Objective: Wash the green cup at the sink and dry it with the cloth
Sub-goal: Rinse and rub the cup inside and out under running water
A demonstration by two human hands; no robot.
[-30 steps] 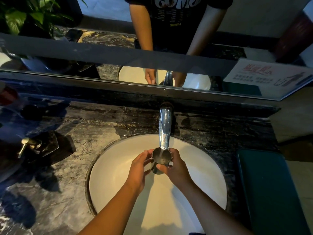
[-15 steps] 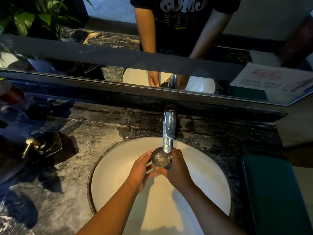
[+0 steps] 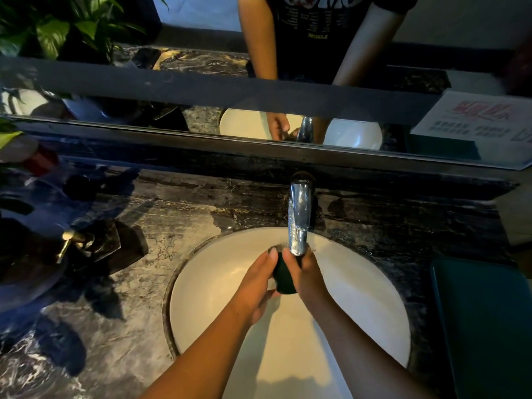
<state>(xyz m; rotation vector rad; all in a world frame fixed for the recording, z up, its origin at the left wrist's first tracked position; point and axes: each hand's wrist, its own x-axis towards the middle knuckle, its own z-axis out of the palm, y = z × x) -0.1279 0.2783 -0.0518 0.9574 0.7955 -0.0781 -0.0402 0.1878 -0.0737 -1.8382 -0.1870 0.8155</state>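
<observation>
Both hands on green cup under tap: left hand and right hand each pinching a side, cup tipped, mouth away from me, cloth off right.

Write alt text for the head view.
Two hands, left hand and right hand, hold a dark green cup under a chrome tap over a white sink set in a dark marble counter. A mirror runs behind; a green cloth lies to the right.

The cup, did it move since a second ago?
Yes. The cup has tipped: its open mouth faced up under the tap before, and now its dark side shows, mouth toward the spout, between both hands.
</observation>
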